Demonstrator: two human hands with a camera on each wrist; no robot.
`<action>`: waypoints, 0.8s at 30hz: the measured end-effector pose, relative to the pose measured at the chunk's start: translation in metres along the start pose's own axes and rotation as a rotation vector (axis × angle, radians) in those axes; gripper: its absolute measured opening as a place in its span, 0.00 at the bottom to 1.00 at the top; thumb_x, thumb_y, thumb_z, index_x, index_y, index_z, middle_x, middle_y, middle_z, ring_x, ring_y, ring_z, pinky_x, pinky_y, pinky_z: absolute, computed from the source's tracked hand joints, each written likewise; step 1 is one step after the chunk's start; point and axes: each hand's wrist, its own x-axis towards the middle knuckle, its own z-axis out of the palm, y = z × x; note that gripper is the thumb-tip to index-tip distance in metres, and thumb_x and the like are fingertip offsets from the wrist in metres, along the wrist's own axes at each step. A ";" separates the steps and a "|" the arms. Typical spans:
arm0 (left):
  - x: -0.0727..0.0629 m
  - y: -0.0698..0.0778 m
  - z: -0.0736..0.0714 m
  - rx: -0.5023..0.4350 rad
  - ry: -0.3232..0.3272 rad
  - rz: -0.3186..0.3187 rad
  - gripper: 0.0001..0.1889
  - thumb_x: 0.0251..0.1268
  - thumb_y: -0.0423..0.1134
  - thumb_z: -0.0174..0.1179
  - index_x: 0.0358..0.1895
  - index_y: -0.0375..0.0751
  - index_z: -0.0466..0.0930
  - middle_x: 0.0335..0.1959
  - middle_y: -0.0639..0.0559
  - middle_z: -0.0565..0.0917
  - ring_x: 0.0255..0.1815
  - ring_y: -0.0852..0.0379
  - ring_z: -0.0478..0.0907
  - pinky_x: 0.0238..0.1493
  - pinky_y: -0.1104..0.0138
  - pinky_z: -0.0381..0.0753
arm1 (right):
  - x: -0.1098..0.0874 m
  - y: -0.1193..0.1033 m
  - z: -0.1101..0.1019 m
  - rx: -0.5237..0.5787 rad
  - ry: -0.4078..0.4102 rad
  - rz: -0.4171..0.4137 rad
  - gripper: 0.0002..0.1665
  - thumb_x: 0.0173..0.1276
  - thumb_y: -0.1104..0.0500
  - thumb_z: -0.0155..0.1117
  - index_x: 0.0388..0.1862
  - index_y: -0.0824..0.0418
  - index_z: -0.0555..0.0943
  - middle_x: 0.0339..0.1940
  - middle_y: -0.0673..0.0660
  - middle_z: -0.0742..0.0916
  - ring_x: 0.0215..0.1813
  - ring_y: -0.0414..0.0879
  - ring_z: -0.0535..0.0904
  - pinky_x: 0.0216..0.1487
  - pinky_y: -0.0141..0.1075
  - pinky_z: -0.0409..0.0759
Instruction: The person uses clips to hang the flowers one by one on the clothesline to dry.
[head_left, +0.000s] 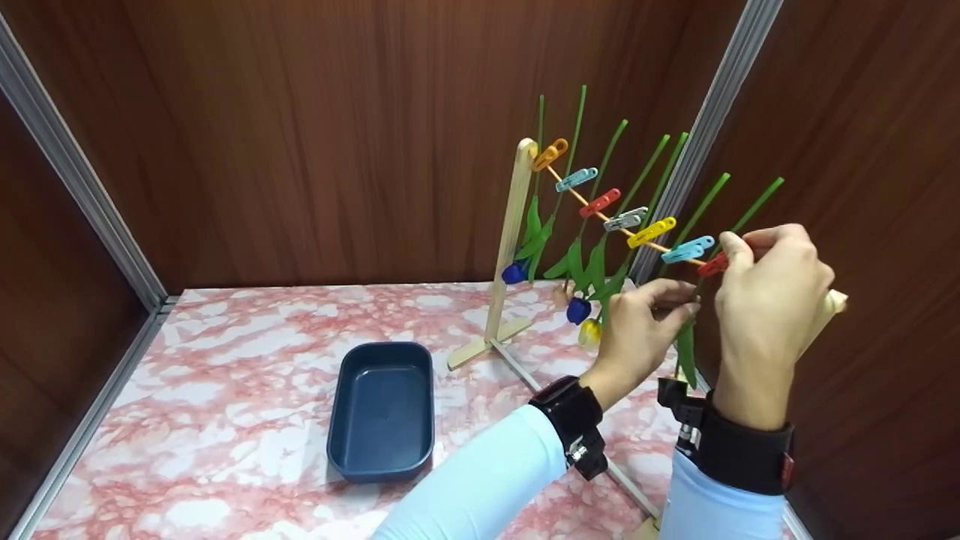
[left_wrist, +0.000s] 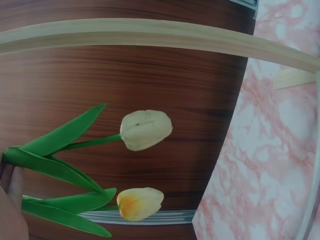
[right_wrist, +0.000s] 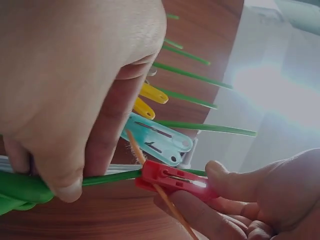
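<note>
With thumb and fingers my left hand point(head_left: 637, 330) pinches the green stem of an artificial white tulip point(left_wrist: 146, 130), which hangs head down. My right hand point(head_left: 776, 315) grips the handle end of a red clothespin point(right_wrist: 172, 180) between thumb and fingers. This clothespin sits across the orange cord point(right_wrist: 175, 210), and the tulip's stem point(right_wrist: 112, 177) runs into it. Beside it on the cord is a light blue clothespin point(head_left: 688, 249). A second tulip, white with a yellow tinge point(left_wrist: 141, 204), hangs near the held one in the left wrist view.
Further along the cord are yellow point(head_left: 651, 232), grey point(head_left: 626, 219) and orange point(head_left: 551, 154) clothespins, among others, with several upside-down tulips, including a blue one point(head_left: 579, 310). A wooden post point(head_left: 510, 240) carries the cord's far end. Left of it stands a dark blue tray point(head_left: 381, 471) on the marbled table point(head_left: 202, 420).
</note>
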 end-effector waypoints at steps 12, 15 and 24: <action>-0.016 -0.011 -0.043 0.020 -0.008 0.090 0.16 0.76 0.39 0.69 0.61 0.37 0.87 0.57 0.44 0.94 0.55 0.59 0.93 0.58 0.80 0.85 | -0.002 -0.007 0.015 0.021 0.023 -0.097 0.28 0.83 0.43 0.64 0.68 0.61 0.83 0.63 0.62 0.92 0.67 0.65 0.85 0.76 0.64 0.60; -0.029 -0.015 -0.070 0.108 -0.017 0.133 0.18 0.80 0.42 0.65 0.65 0.39 0.85 0.61 0.45 0.92 0.52 0.57 0.92 0.69 0.72 0.83 | -0.004 -0.007 0.018 0.026 0.039 -0.124 0.32 0.82 0.41 0.64 0.69 0.64 0.80 0.64 0.67 0.90 0.66 0.68 0.84 0.77 0.65 0.59; -0.093 -0.025 -0.179 0.535 -0.104 0.143 0.39 0.83 0.60 0.55 0.87 0.46 0.60 0.91 0.53 0.59 0.93 0.46 0.53 0.91 0.41 0.55 | -0.039 0.009 0.019 0.321 0.314 -0.295 0.46 0.80 0.47 0.65 0.87 0.63 0.59 0.89 0.61 0.66 0.91 0.54 0.58 0.93 0.44 0.49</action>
